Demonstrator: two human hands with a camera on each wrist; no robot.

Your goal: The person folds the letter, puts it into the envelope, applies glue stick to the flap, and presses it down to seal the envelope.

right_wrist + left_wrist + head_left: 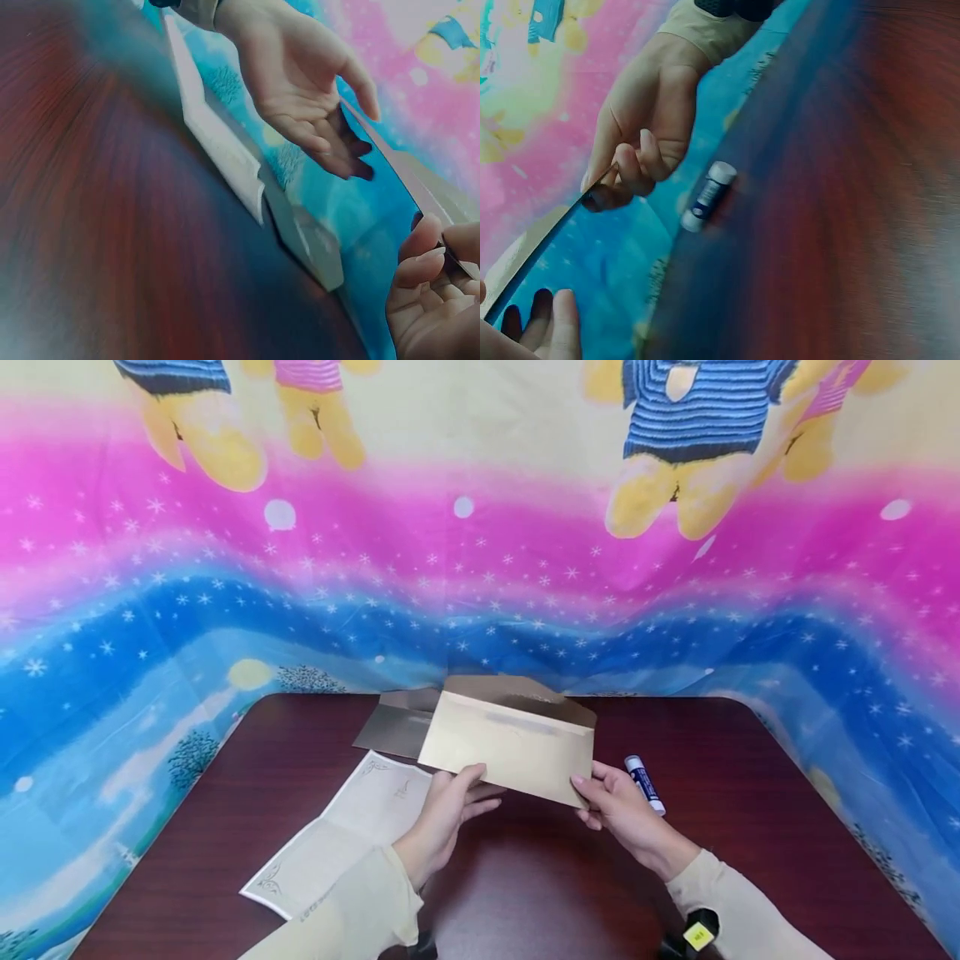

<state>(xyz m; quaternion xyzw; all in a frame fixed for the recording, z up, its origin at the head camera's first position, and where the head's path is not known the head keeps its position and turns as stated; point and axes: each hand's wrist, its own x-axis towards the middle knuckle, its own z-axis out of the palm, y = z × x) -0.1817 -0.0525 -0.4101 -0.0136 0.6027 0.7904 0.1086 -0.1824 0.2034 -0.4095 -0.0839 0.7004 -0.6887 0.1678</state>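
Observation:
A gold envelope [510, 747] with its flap [510, 697] raised is held up above the table, tilted. My right hand [618, 806] pinches its lower right corner, thumb in front and fingers curled behind. The left hand [450, 818] holds the lower left edge, its thumb on the front face. In the right wrist view, the left hand's [304, 97] other fingers lie behind the envelope, fairly straight. The left wrist view shows the right hand [641, 127] gripping the envelope edge-on.
An unfolded cream card [341, 835] with printed corner ornaments lies at left, partly under the left forearm. Behind it lies a darker envelope [393, 728], partly covered by the held one. A glue stick [645, 785] lies beside the right hand. A patterned curtain [480, 568] hangs behind the table.

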